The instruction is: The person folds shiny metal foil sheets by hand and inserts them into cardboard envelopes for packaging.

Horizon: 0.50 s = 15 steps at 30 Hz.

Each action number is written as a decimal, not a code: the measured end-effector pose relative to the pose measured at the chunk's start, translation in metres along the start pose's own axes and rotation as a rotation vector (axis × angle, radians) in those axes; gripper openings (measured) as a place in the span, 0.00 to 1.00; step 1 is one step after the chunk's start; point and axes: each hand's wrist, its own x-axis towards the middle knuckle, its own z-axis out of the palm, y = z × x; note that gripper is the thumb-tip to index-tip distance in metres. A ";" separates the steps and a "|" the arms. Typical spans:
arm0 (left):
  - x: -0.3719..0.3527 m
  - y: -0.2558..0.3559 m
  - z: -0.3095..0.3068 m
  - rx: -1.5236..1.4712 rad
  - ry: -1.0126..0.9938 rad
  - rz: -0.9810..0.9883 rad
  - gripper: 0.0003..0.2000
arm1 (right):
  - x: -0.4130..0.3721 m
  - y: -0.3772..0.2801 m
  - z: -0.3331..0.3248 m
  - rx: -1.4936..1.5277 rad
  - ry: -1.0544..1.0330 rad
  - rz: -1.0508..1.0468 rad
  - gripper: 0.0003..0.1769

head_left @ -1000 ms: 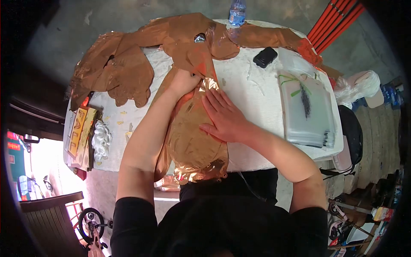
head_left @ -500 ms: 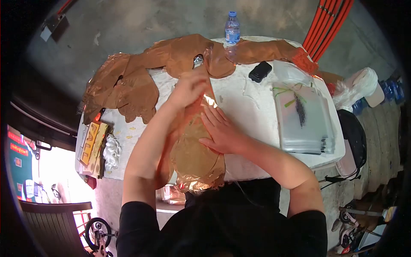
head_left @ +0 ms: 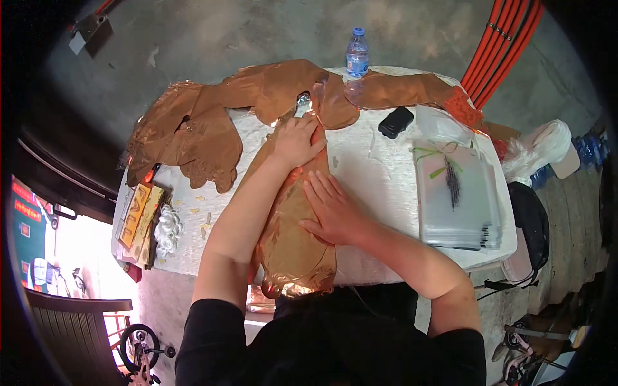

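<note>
A long piece of shiny copper-brown foil [head_left: 290,225] lies flattened from the table's near edge up toward its middle. My left hand [head_left: 297,143] rests on the upper part of it, fingers bent around or onto the foil; what they may pinch is hidden. My right hand [head_left: 335,211] lies flat on the foil's right side, fingers spread, holding nothing. A silvery patch [head_left: 303,103] shows just beyond my left hand. More brown foil [head_left: 270,87] stretches along the far edge of the table.
On the white table [head_left: 367,186], stacked clear plastic sleeves [head_left: 450,206] and a black object [head_left: 395,122] lie to the right. A water bottle [head_left: 357,55] stands at the far edge. Boxes [head_left: 138,222] and white curled material [head_left: 168,230] are at the left.
My left hand has moved slightly up and right and come down onto the foil. The foil beneath my hands looks narrower and flatter at the near end. The view has shifted slightly.
</note>
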 end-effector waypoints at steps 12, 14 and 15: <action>0.021 0.012 -0.004 0.210 -0.227 -0.090 0.26 | -0.002 0.002 0.005 0.025 0.023 -0.020 0.45; 0.023 0.011 0.001 0.224 -0.223 -0.094 0.26 | -0.001 0.002 0.004 0.025 0.024 -0.021 0.45; 0.024 0.011 0.001 0.239 -0.219 -0.095 0.26 | -0.001 0.002 0.004 0.027 0.021 -0.018 0.45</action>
